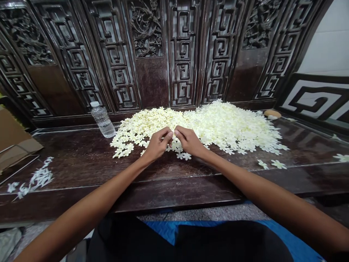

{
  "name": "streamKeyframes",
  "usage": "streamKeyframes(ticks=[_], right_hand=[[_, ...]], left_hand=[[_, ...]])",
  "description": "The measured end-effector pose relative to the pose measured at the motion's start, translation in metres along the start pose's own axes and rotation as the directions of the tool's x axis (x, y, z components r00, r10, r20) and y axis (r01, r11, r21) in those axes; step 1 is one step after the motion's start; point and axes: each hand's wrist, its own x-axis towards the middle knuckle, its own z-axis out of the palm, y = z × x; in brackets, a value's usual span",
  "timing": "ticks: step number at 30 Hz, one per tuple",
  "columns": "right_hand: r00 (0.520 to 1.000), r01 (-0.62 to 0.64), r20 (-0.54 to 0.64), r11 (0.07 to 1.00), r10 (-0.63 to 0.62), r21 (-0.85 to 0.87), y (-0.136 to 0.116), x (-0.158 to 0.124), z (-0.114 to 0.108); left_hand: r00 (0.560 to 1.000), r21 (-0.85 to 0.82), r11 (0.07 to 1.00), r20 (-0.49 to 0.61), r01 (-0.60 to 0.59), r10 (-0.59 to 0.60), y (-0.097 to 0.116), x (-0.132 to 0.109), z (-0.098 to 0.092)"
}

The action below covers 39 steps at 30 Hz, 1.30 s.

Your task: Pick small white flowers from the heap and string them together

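Observation:
A wide heap of small pale cream flower-shaped pieces point(218, 123) lies on a dark carved wooden bench point(81, 163). My left hand point(158, 143) and my right hand point(189, 141) meet at the heap's near edge, fingertips pinched together and almost touching. What sits between the fingertips is too small to make out. A few loose flower pieces point(184, 155) lie just under my right hand.
A clear plastic water bottle point(103, 119) stands left of the heap. A strung bunch of white pieces point(35, 180) and brown cardboard point(13, 142) lie far left. Stray flowers point(272, 164) dot the right side. A carved wooden backrest point(177, 54) rises behind.

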Motion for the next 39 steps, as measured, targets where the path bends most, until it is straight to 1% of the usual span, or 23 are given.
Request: streamKeyframes(ticks=[2,5,7,11,16,17,21,22,24,26,27,29,30,32,33,35,37,38,39], right_hand=[[1.000,0.012,-0.003,1.000,-0.012,0.021,-0.001,-0.001,0.003],[0.998,0.068,-0.003,0.990,-0.068,0.124,-0.006,0.000,0.004],[0.998,0.067,-0.012,0.984,-0.065,0.166,-0.007,0.001,0.000],[0.998,-0.008,-0.056,0.994,0.015,0.113,-0.006,0.005,-0.009],[0.996,-0.001,-0.094,0.993,0.012,0.115,-0.011,0.005,-0.011],[0.994,-0.001,-0.105,0.993,0.013,0.119,-0.011,0.004,-0.010],[0.985,-0.042,-0.160,0.995,0.057,0.095,-0.007,0.003,-0.007],[0.984,-0.047,-0.165,0.995,0.061,0.087,-0.006,0.002,-0.006],[0.987,-0.031,-0.156,0.996,0.044,0.082,-0.007,0.001,-0.003],[0.992,0.017,-0.129,0.995,-0.004,0.094,-0.011,0.000,-0.001],[0.993,0.047,-0.116,0.994,-0.035,0.101,-0.013,0.000,-0.002],[0.990,0.093,-0.119,0.990,-0.080,0.105,-0.016,0.001,-0.005],[0.987,0.099,-0.137,0.990,-0.085,0.097,-0.016,0.001,-0.007],[0.981,0.090,-0.178,0.994,-0.076,0.070,-0.013,0.002,-0.009],[0.980,0.090,-0.182,0.994,-0.078,0.057,-0.012,0.002,-0.009],[0.981,0.116,-0.161,0.993,-0.108,0.039,-0.011,0.002,-0.008],[0.980,0.157,-0.133,0.987,-0.151,0.038,-0.014,0.002,-0.006],[0.978,0.167,-0.132,0.985,-0.160,0.041,-0.015,0.001,-0.006],[0.978,0.164,-0.140,0.985,-0.157,0.045,-0.016,0.001,-0.006]], left_hand=[[0.999,-0.052,0.999,-0.039,-0.008,0.006,-0.003,0.001,0.000],[0.994,-0.119,0.992,-0.110,-0.031,0.018,-0.009,0.004,-0.001],[0.992,-0.089,0.995,-0.122,-0.055,0.044,-0.009,0.004,-0.001],[0.992,0.000,0.997,-0.105,-0.077,0.076,-0.001,0.002,0.001],[0.974,0.095,0.992,-0.202,-0.083,0.101,0.002,0.002,0.000],[0.976,0.116,0.990,-0.193,-0.079,0.101,0.002,0.002,-0.001],[0.993,0.164,0.984,-0.074,-0.075,0.088,0.005,0.002,-0.001],[0.993,0.164,0.983,-0.071,-0.081,0.094,0.005,0.002,-0.001],[0.987,0.146,0.985,-0.119,-0.090,0.108,0.004,0.002,-0.001],[0.981,0.131,0.987,-0.159,-0.091,0.112,0.002,0.003,-0.002],[0.983,0.132,0.987,-0.152,-0.087,0.107,0.001,0.003,-0.002],[0.992,0.159,0.984,-0.085,-0.082,0.097,0.002,0.002,-0.002],[0.994,0.178,0.980,-0.051,-0.086,0.097,0.004,0.002,-0.002],[0.992,0.226,0.967,-0.016,-0.118,0.124,0.009,0.001,-0.002],[0.990,0.241,0.961,-0.016,-0.135,0.143,0.012,0.001,-0.003],[0.983,0.232,0.961,-0.070,-0.149,0.169,0.014,0.001,-0.003],[0.978,0.190,0.973,-0.137,-0.131,0.158,0.012,0.001,-0.002],[0.978,0.170,0.978,-0.149,-0.117,0.143,0.010,0.001,-0.001],[0.983,0.160,0.981,-0.132,-0.106,0.128,0.008,0.001,0.001]])
